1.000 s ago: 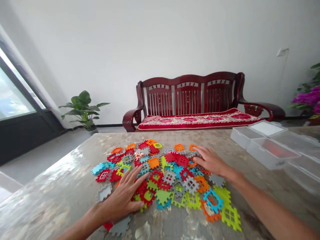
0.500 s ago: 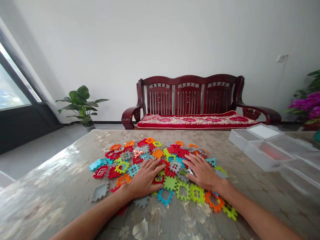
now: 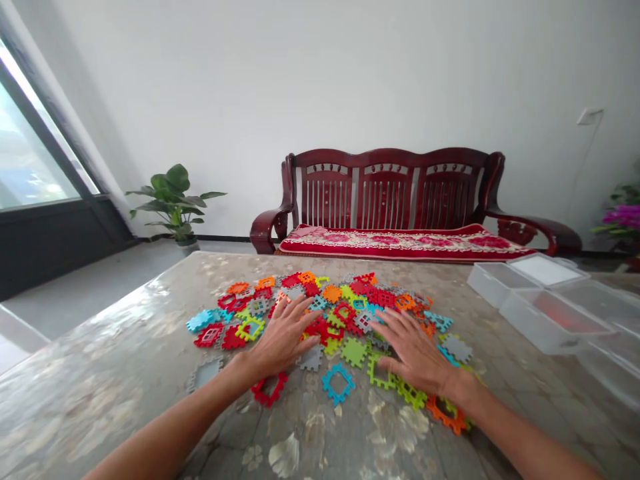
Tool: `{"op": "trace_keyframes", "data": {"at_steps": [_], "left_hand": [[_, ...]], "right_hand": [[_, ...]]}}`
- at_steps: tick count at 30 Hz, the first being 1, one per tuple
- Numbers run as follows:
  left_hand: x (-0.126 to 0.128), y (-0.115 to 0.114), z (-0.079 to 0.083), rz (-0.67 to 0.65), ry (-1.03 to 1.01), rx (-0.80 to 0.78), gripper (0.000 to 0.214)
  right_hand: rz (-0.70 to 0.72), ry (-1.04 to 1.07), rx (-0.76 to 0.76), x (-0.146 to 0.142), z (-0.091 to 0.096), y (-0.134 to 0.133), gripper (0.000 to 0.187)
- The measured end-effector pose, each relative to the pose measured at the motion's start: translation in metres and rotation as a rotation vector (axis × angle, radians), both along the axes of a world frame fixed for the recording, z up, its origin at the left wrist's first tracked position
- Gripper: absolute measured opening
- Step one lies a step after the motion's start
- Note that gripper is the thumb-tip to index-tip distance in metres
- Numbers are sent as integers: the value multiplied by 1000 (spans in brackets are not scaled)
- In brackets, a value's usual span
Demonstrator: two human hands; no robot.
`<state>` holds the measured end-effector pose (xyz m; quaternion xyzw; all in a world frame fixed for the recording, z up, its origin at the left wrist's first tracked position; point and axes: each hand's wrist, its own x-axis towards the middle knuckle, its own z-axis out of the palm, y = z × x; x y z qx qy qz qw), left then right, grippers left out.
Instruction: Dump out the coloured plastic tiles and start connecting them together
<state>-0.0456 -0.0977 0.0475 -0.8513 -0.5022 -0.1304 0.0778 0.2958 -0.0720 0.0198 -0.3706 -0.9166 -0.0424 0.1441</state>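
Flat plastic building tiles with toothed edges lie spread in a loose heap on the table, in red, orange, green, blue and grey. My left hand (image 3: 283, 337), palm down with fingers apart, is over the left-middle part of the heap. My right hand (image 3: 414, 351) is over the right part, its fingers also spread. Neither hand grips a tile. Between them are a green square tile (image 3: 355, 352) and, nearer me, a blue ring-shaped tile (image 3: 326, 385). A red open tile (image 3: 256, 390) lies below my left wrist. An orange tile (image 3: 445, 420) is partly under my right forearm.
Clear plastic boxes (image 3: 525, 333) stand at the table's right, one with something red inside. The table (image 3: 200, 440) has a shiny flowered cover. Behind it are a dark red wooden bench (image 3: 383, 193) with a patterned cushion and a potted plant (image 3: 173, 200).
My left hand has shifted slightly up the heap, and my right hand has moved right. Tiles between and beneath them have spread out, uncovering the red open tile. The view has turned slightly left.
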Motion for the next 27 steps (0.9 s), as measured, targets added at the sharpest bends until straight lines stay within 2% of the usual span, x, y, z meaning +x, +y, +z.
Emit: {"op": "trace_keyframes", "data": {"at_steps": [3, 6, 9, 11, 17, 20, 22, 24, 27], "left_hand": [[-43, -36, -10, 159, 23, -38, 57], [-82, -68, -25, 377, 49, -151, 70], [-102, -85, -38, 548, 37, -245, 79], [-104, -87, -45, 600, 11, -237, 82], [-72, -73, -54, 466, -105, -105, 74], [-64, -58, -48, 372, -173, -106, 59], [-71, -41, -39, 378, -209, -75, 49], [-90, -19, -28, 485, -225, -25, 45], [-130, 13, -17, 895, -286, -54, 52]], "right_hand": [[104, -32, -18, -13, -1, -17, 79], [146, -50, -50, -20, -3, -18, 75], [117, -42, -59, -22, -6, -6, 67], [80, -25, -32, -21, -7, 3, 60], [65, 51, 79, -21, -10, 19, 41], [10, 131, 169, -15, -9, 27, 37], [-61, 169, 243, -7, -8, 35, 39], [-165, 174, 308, 3, -9, 45, 43], [-359, 135, 350, 17, -19, 59, 48]]}}
